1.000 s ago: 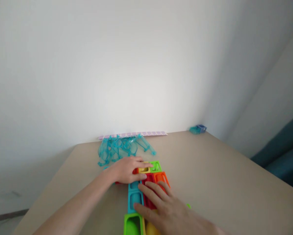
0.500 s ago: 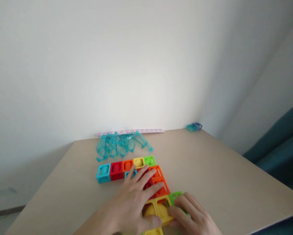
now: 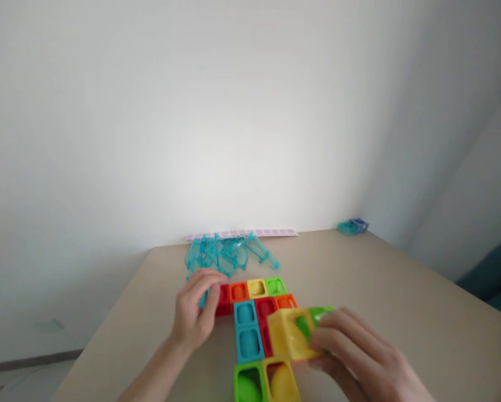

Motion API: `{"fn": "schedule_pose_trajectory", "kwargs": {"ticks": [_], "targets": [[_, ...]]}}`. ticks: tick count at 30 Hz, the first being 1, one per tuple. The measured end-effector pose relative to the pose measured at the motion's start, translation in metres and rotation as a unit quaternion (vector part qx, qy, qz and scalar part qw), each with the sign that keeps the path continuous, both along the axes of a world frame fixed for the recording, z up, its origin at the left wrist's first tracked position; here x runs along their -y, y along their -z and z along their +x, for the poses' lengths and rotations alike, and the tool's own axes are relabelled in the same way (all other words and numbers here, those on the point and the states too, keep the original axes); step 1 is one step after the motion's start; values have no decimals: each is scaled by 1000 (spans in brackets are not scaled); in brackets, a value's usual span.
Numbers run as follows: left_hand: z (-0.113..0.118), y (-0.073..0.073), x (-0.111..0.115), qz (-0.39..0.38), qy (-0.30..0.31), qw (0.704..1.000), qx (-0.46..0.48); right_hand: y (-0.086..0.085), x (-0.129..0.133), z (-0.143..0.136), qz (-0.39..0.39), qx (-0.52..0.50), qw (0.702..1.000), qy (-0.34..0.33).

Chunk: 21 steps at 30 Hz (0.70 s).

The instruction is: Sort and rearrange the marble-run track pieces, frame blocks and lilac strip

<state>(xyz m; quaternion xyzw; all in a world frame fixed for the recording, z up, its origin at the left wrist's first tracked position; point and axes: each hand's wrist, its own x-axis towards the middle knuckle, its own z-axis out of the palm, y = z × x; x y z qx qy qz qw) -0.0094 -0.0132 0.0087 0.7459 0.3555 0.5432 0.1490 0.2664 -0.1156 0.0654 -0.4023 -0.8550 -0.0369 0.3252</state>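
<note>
Coloured open-framed blocks lie joined on the table, with a back row of red, orange, yellow and green. My left hand (image 3: 197,307) curls round the left end of that row, its fingers on the blue block (image 3: 203,298) there. Raised above the right side, a yellow block (image 3: 292,334) with a green block (image 3: 320,314) attached is gripped by my right hand (image 3: 354,349). Below the back row are two blue blocks (image 3: 249,343) beside red ones (image 3: 266,308). Nearest the camera sit a green block (image 3: 249,384) and a yellow block (image 3: 281,382).
Clear teal plastic pieces (image 3: 229,254) lie behind the blocks. A pale purple strip (image 3: 267,232) runs along the wall. At the table's far right corner are a small blue container (image 3: 359,225) and a teal piece (image 3: 346,228). A dark curtain (image 3: 493,273) hangs at right.
My left hand has left the middle blocks and moved to the row's left end. My right hand has lifted the yellow and green blocks off the layout. The view has shifted slightly.
</note>
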Motion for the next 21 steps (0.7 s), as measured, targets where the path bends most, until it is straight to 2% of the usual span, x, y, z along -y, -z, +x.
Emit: {"fn": "schedule_pose_trajectory", "kwargs": {"ticks": [2,4,7,10,13,16,19,21], "targets": [[-29,5,-16,-21,-27,999,23,-10,-19,-52,-16,29,998,-48],[-50,10,-26,-82,-5,996,24,-9,-41,-100,-20,86,992,-86],[-65,18,-33,-190,51,978,68,11,-69,-152,-19,183,976,-118],[-66,26,-40,-238,122,960,83,34,-84,-174,-35,242,964,-101],[-65,28,-47,-233,178,956,29,39,-91,-173,-51,253,962,-86],[-64,25,-49,-227,201,953,1,23,-93,-152,-62,221,969,-91],[-60,16,-41,-191,183,963,-56,8,-99,-114,-34,90,992,-85],[-52,7,-31,-161,152,964,-145,8,-105,-85,-21,3,998,-52]]}}
